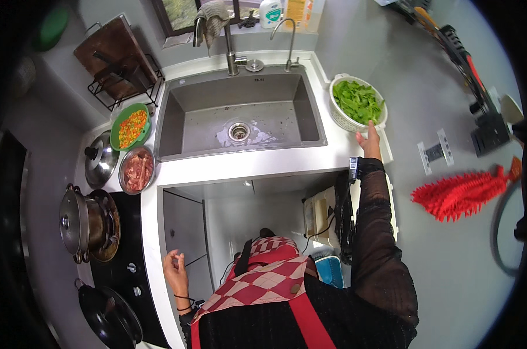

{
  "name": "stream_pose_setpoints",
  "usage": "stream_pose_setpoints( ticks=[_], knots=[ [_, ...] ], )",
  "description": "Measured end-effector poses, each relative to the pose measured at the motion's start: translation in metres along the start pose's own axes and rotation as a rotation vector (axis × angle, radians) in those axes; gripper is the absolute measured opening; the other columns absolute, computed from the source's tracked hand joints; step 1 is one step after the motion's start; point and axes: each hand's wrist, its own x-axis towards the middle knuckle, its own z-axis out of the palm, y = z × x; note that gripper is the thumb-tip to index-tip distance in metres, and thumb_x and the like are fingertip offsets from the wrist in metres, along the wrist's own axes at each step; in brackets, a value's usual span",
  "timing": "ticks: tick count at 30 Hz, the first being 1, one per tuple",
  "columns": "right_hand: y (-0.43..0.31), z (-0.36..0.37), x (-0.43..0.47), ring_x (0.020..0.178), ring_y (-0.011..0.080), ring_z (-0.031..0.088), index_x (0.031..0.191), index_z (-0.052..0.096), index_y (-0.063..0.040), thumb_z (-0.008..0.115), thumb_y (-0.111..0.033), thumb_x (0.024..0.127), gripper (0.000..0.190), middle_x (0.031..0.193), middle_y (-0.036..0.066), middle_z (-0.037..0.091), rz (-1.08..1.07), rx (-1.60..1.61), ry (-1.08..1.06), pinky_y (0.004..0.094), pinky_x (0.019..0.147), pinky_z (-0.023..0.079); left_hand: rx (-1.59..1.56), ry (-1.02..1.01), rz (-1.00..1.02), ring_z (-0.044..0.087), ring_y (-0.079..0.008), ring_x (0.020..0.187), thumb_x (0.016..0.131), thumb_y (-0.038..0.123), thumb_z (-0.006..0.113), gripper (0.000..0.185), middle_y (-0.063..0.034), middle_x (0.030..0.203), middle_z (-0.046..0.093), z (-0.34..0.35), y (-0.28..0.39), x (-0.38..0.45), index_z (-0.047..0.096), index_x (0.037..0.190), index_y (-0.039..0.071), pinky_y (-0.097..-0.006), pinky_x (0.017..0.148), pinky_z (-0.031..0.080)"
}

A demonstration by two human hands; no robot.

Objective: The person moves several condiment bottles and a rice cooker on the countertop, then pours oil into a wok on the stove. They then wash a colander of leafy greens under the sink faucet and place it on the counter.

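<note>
My right hand [369, 140] reaches to the near rim of a white plastic colander [346, 121] heaped with green leafy vegetables [357, 101]. Whether the fingers grip the rim or only touch it cannot be told. The colander stands on the white counter, right of the steel sink [241, 150]. My left hand [175, 267] hangs beside the counter edge near the stove, fingers loosely curled, with nothing seen in it. Left of the sink sit a green colander [147, 131] of diced mixed vegetables [132, 128] and a metal bowl [122, 176] of raw meat [138, 171].
A lidded pot [73, 220] and a black wok [111, 316] stand at the black hob [121, 244]. A pot lid [101, 159] lies behind the meat bowl. The faucet [231, 56] rises behind the sink; a rack [152, 94] holds a cutting board [102, 52]. A red duster [460, 194] hangs at right.
</note>
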Motion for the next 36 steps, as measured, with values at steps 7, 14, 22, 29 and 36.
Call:
stream_pose_setpoints(
  ticks=[7, 14, 22, 29, 36],
  knots=[
    [0.009, -0.007, 0.046, 0.075, 0.0365, 0.06, 0.114, 0.051, 0.0, 0.069, -0.024, 0.081, 0.044, 0.112, 0.025, 0.048, 0.019, 0.008, -0.186, 0.0404, 0.057, 0.059, 0.061, 0.066, -0.101, 0.043, -0.0117, 0.06, 0.088, 0.01, 0.067, 0.016, -0.0041, 0.081, 0.057, 0.012, 0.017, -0.019, 0.063, 0.101, 0.001, -0.0266, 0.054, 0.04],
    [-0.003, 0.001, 0.032, 0.083, 0.0363, 0.062, 0.093, 0.055, 0.004, 0.061, -0.013, 0.082, 0.021, 0.105, 0.023, 0.054, -0.039, 0.016, -0.125, 0.0449, 0.066, 0.063, 0.066, -0.006, -0.048, 0.046, -0.0087, 0.064, 0.088, 0.009, 0.067, 0.014, -0.0015, 0.081, 0.055, 0.03, 0.034, -0.035, 0.063, 0.099, 0.001, -0.0233, 0.056, 0.04],
    [0.004, -0.007, -0.041, 0.064, 0.0279, 0.068, 0.085, 0.056, 0.002, 0.058, -0.013, 0.082, 0.016, 0.083, 0.019, 0.065, -0.121, -0.171, -0.392, 0.0341, 0.058, 0.063, 0.054, 0.021, 0.009, 0.045, -0.0098, 0.064, 0.088, 0.009, 0.067, 0.014, -0.0017, 0.08, 0.053, 0.013, 0.041, -0.057, 0.063, 0.099, 0.001, -0.0237, 0.057, 0.039],
    [0.048, -0.001, -0.153, 0.074, 0.0293, 0.07, 0.109, 0.053, 0.008, 0.056, -0.009, 0.078, 0.035, 0.098, 0.02, 0.066, 0.109, -0.322, -0.749, 0.0348, 0.062, 0.063, -0.133, 0.073, -0.009, 0.043, -0.0067, 0.061, 0.089, 0.009, 0.066, 0.015, 0.0002, 0.08, 0.051, -0.014, 0.008, -0.098, 0.063, 0.101, 0.0, -0.0207, 0.054, 0.037],
    [0.099, 0.041, -0.224, 0.089, 0.0359, 0.068, 0.108, 0.05, 0.007, 0.055, -0.009, 0.081, 0.032, 0.103, 0.023, 0.063, 0.141, -0.145, -0.731, 0.0459, 0.074, 0.061, -0.188, 0.113, -0.126, 0.043, -0.0072, 0.056, 0.09, 0.009, 0.065, 0.014, -0.0015, 0.083, 0.053, -0.042, -0.043, -0.157, 0.064, 0.101, 0.001, -0.0229, 0.049, 0.038]
  ],
)
